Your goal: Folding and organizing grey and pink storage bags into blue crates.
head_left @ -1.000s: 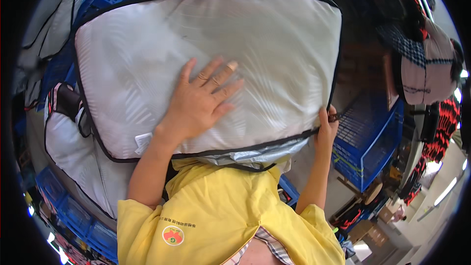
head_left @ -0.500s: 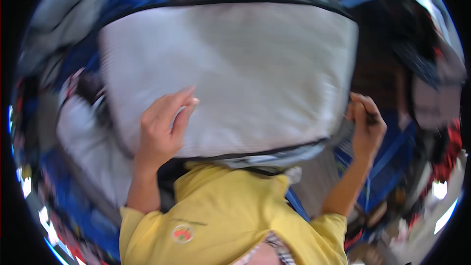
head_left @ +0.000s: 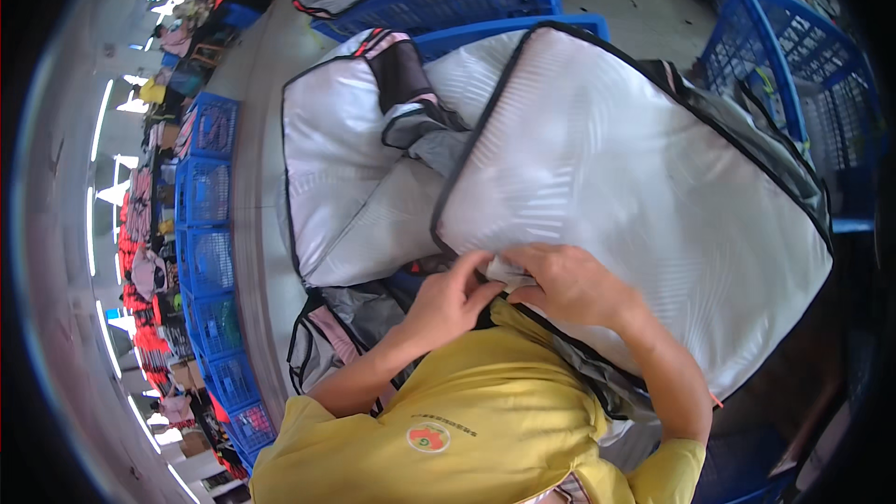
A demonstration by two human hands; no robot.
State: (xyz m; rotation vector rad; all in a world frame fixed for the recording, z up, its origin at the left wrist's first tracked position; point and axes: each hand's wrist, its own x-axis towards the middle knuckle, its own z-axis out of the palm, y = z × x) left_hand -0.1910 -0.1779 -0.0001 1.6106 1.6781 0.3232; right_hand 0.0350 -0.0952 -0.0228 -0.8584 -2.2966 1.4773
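Note:
A large silvery-white sewn bag piece (head_left: 635, 187) with black edging lies tilted across my front, one corner toward my right. At its near left edge my left hand (head_left: 453, 303) is closed, thumb and fingers pinching the border. Right beside it, my right hand (head_left: 574, 285) curls over the same edge, fingers bent onto a fold of the silvery cloth. The fingertips nearly meet, and hide the exact spot they grip. Further left lies another silvery bag piece (head_left: 341, 149) with black edging and a dark mesh part.
A blue plastic crate (head_left: 448, 5) heaped with silvery pieces stands ahead. Another blue crate (head_left: 793, 65) is at the far right. Along the left runs a row of blue crates (head_left: 207, 257). More grey and pink pieces (head_left: 331, 336) lie by my left forearm.
The view has swung round, and the silvery piece now lies slanted to the right. My hands, formerly apart, have come together at its near left edge.

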